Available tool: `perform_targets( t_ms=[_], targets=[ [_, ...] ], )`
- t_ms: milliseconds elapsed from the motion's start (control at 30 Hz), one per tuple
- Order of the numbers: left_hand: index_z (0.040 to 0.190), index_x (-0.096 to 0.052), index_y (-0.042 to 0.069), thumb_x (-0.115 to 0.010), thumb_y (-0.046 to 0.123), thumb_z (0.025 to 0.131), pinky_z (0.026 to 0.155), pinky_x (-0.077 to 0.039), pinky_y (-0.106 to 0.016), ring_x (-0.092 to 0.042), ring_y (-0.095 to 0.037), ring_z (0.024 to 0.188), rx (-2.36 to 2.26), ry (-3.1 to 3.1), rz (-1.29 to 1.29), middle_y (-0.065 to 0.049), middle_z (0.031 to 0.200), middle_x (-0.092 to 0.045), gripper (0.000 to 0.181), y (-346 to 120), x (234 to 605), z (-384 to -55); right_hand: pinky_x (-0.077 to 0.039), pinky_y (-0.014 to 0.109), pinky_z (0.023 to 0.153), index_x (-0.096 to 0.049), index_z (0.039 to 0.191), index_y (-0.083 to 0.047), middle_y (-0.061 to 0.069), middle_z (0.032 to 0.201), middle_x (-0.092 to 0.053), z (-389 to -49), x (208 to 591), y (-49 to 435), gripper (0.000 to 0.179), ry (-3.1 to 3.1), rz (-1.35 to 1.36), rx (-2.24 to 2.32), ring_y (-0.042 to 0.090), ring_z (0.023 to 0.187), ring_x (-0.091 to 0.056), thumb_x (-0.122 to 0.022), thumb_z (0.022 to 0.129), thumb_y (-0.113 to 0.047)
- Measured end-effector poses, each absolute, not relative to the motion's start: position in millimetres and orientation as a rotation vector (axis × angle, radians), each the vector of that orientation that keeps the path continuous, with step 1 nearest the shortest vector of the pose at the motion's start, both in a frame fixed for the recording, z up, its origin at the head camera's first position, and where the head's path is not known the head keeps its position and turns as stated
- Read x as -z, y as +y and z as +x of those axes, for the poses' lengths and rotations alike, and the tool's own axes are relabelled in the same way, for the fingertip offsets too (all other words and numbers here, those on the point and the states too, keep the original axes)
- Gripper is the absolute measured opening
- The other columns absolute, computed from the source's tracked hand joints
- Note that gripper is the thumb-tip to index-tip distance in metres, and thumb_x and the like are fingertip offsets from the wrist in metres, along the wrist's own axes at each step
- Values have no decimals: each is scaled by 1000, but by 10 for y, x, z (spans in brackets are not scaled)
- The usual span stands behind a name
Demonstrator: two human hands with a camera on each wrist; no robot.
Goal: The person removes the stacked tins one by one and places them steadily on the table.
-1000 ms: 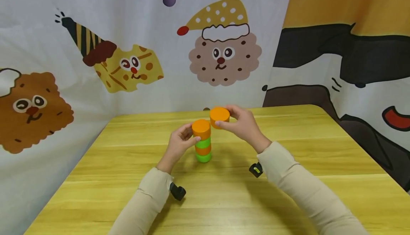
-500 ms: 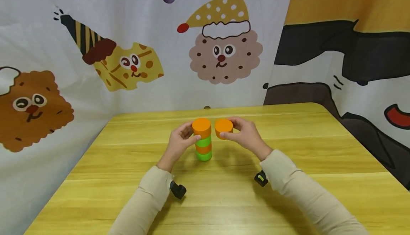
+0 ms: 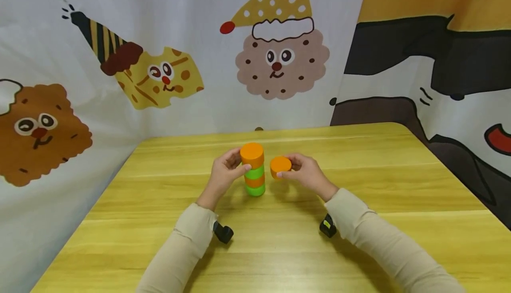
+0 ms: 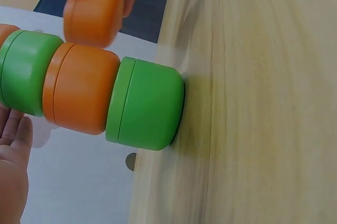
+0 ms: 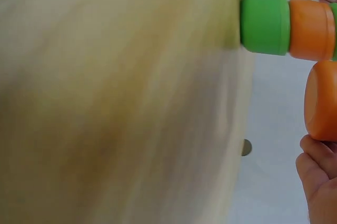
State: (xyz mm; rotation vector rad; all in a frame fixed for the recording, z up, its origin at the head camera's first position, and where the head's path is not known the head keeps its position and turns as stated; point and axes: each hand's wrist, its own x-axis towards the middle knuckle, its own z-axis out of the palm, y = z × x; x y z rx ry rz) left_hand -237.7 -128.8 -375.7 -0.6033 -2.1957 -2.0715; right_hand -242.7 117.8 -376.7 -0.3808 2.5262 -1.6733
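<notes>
A tower of small round lidded jars stands upright on the table. From the bottom it runs green (image 4: 147, 105), orange (image 4: 84, 89), green (image 4: 31, 71), with an orange jar (image 3: 252, 154) on top. My left hand (image 3: 225, 174) holds the tower near its top, thumb in front and fingers behind. To the right of the tower, my right hand (image 3: 310, 176) grips a loose orange jar (image 3: 281, 167) between thumb and fingers. That jar hangs above the table, apart from the tower in the head view. Its underside shows in the right wrist view.
The wooden table (image 3: 255, 248) reaches back to a white curtain (image 3: 223, 120) printed with cartoon figures. Black camera mounts (image 3: 222, 232) hang under both wrists, close above the tabletop.
My right hand has lowered the loose orange jar from above the tower's top, moving slightly right and away from it. The left hand stays on the tower, which has not shifted.
</notes>
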Motion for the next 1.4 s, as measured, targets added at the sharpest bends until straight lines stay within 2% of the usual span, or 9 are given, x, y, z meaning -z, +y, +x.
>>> perform_targets(
  t_ms=[200, 467, 633, 900, 1400],
  targets=[
    [128, -54, 4, -67, 5, 84, 100, -43, -32, -55, -20, 113, 2074, -2188, -606, -16, 123, -58, 46, -1288, 3729, -2381, -50, 36, 90, -55, 123, -1, 14, 118, -60, -2450, 3857, 1177, 56, 2503, -382, 1649, 24, 103, -60, -78, 76, -23],
    [128, -51, -4, -65, 0, 84, 100, -43, -36, -55, -23, 114, 2034, -2224, -600, -21, 123, -57, 45, -1252, 3579, -2261, -51, 33, 88, -55, 123, -2, 13, 117, -61, -2468, 3946, 1188, 54, 2448, -342, 1630, 22, 104, -59, -77, 77, -21],
    [128, -52, -1, -66, 0, 83, 99, -44, -32, -54, -25, 115, 2071, -2223, -562, -21, 124, -56, 47, -1270, 3677, -2342, -52, 31, 84, -55, 121, -2, 11, 114, -61, -2462, 3985, 1206, 52, 2436, -316, 1592, 20, 99, -59, -77, 77, -20],
    [127, -54, 3, -69, 6, 83, 96, -46, -29, -57, -21, 111, 2069, -2176, -619, -18, 122, -59, 47, -1292, 3775, -2401, -51, 32, 83, -56, 118, -2, 11, 111, -62, -2455, 4059, 1188, 49, 2430, -335, 1588, 20, 96, -58, -77, 76, -18],
    [127, -54, 3, -70, 10, 83, 97, -45, -29, -56, -20, 113, 2080, -2158, -635, -17, 122, -59, 48, -1301, 3789, -2405, -51, 32, 87, -53, 119, 0, 14, 115, -61, -2468, 4104, 1164, 50, 2382, -310, 1584, 23, 104, -58, -76, 77, -13]
  ],
)
